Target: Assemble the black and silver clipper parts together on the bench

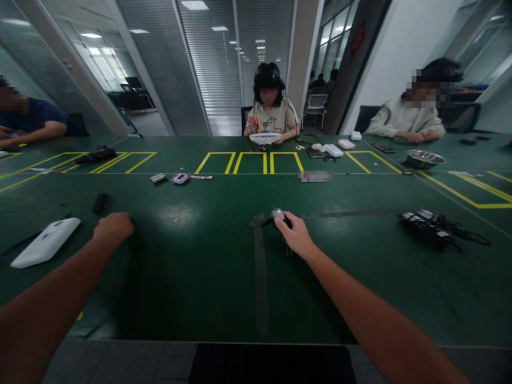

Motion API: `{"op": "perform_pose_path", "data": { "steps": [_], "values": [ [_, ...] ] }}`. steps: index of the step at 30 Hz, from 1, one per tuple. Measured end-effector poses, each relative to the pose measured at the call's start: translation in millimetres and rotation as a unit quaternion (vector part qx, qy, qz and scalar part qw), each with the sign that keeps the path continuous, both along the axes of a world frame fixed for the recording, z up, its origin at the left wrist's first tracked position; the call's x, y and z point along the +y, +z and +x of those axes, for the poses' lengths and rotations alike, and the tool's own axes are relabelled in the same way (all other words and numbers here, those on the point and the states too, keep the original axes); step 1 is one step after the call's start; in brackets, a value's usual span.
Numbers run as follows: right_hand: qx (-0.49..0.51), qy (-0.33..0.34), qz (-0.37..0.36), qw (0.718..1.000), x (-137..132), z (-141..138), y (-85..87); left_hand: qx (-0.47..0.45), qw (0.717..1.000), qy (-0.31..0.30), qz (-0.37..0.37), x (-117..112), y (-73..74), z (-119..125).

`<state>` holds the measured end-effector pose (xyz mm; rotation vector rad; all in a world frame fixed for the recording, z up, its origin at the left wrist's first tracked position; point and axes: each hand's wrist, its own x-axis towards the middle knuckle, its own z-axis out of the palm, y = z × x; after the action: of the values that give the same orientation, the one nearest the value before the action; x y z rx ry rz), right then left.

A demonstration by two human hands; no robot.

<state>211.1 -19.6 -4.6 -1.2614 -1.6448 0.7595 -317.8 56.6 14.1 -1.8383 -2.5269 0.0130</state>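
Observation:
My right hand (295,233) is closed on a small dark part with a silver metal end (278,214), held just above the green table (224,266) near its middle. My left hand (114,224) rests on the table to the left with its fingers curled into a loose fist; whether anything is in it is hidden. A tiny loose piece (176,220) lies between the two hands. A white flat device (46,241) and a small black object (100,202) lie close to my left hand.
A bundle of black cables (434,228) lies at the right. A pink gadget (180,178) and a metal bowl (424,158) sit farther back among yellow tape boxes. Across the table one person holds a white fan grille (264,138); other people sit left and right.

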Motion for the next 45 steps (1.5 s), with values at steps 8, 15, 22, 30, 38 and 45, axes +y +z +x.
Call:
{"op": "perform_pose_path", "data": {
  "steps": [8, 15, 22, 30, 38, 45],
  "values": [
    [0.006, 0.005, -0.021, 1.0, 2, 1, -3.3, 0.054, 0.996, 0.037, -0.059, -8, 4.6, -1],
    [-0.039, 0.006, 0.006, 0.999, 0, 1, -0.1, 0.046, 0.998, 0.005, -0.041, -1, 0.9, -1],
    [-0.05, 0.009, 0.018, 0.999, 0, 4, -0.7, 0.04, 0.997, -0.003, -0.069, 2, 1.1, -3],
    [-0.043, 0.005, 0.011, 0.999, 2, 5, -2.5, 0.024, 0.995, -0.096, 0.031, 1, 0.6, 56],
    [-0.053, 0.0, 0.007, 0.999, 5, 4, -7.1, -0.239, 0.885, -0.351, 0.192, -9, -13.7, 240],
    [-0.089, 0.013, 0.044, 0.995, 4, 2, -2.0, -0.558, 0.738, -0.308, 0.223, -26, -20.7, 324]
  ]
}}
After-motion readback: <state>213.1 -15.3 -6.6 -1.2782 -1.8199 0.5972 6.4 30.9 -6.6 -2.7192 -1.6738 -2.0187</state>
